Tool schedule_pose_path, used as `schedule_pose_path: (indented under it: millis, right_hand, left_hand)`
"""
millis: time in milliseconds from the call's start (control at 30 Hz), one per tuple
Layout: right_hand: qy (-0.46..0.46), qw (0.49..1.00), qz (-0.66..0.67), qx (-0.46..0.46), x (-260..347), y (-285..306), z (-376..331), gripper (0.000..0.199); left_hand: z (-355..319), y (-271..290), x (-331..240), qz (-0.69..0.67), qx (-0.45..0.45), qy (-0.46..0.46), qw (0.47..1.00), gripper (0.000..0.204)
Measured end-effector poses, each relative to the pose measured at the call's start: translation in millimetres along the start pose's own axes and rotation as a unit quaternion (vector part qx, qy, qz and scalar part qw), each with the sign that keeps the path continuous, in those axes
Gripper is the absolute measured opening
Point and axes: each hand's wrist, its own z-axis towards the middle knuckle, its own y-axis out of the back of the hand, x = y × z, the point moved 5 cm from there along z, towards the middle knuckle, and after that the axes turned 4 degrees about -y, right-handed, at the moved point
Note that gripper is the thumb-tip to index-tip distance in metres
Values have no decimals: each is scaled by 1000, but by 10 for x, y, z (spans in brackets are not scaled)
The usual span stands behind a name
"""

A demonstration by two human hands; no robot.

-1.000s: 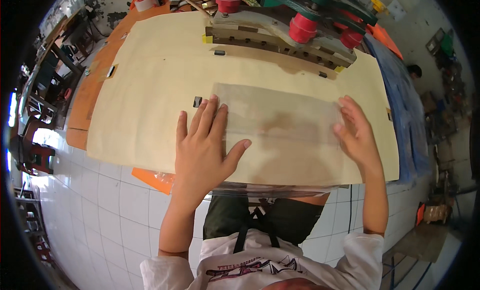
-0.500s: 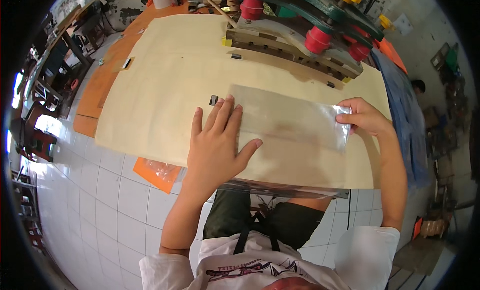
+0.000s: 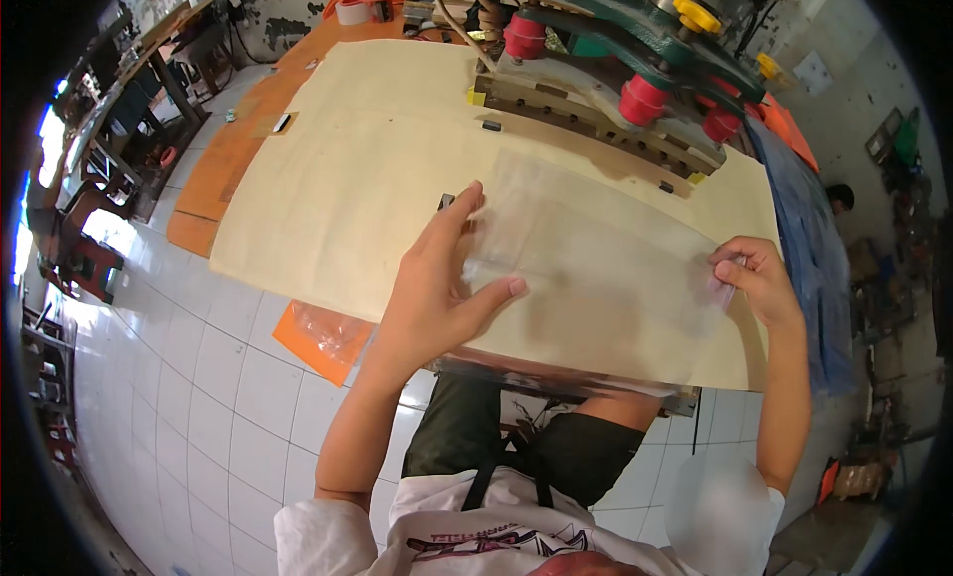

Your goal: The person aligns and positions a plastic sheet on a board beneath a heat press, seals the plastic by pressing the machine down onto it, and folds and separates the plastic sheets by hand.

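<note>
A clear plastic sheet (image 3: pixel 606 248), perhaps a flat bag, lies tilted over the cream-coloured board before me, slightly smeared by motion. Between thumb and bent fingers, my right hand (image 3: pixel 760 280) pinches its right end. My left hand (image 3: pixel 437 288) is at the sheet's left end, on edge, thumb stretched away from the straight fingers; its thumb reaches over the plastic. Whether the left fingers press on the sheet's edge I cannot tell. Just beyond the left fingertips is a small dark block (image 3: pixel 447 201), partly hidden by them.
A green press (image 3: pixel 635 50) with red knobs and a long slotted bar stands over the board's (image 3: pixel 328 179) far right side. Small dark blocks (image 3: pixel 491 126) sit near that bar. Blue plastic sheeting (image 3: pixel 809 268) hangs at the right; an orange packet (image 3: pixel 323 340) sticks out below the front left edge.
My right hand has moved right and nearer me, drawing the plastic's right end along. My left hand has turned from lying flat to standing on edge. The view has shifted slightly.
</note>
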Motion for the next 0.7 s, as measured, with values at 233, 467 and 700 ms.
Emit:
schedule_pose_path:
  millis: [233, 467, 700]
  right_hand:
    - [12, 999, 38, 3, 89, 9, -206, 15]
    - [18, 998, 61, -2, 82, 28, -288, 21]
    - [-16, 997, 48, 54, 112, 62, -308, 16]
  left_hand:
    - [-30, -54, -16, -162, 20, 69, 984, 92]
    - [-59, -100, 18, -249, 25, 76, 965, 89]
    - [-75, -151, 48, -254, 1, 119, 960, 68]
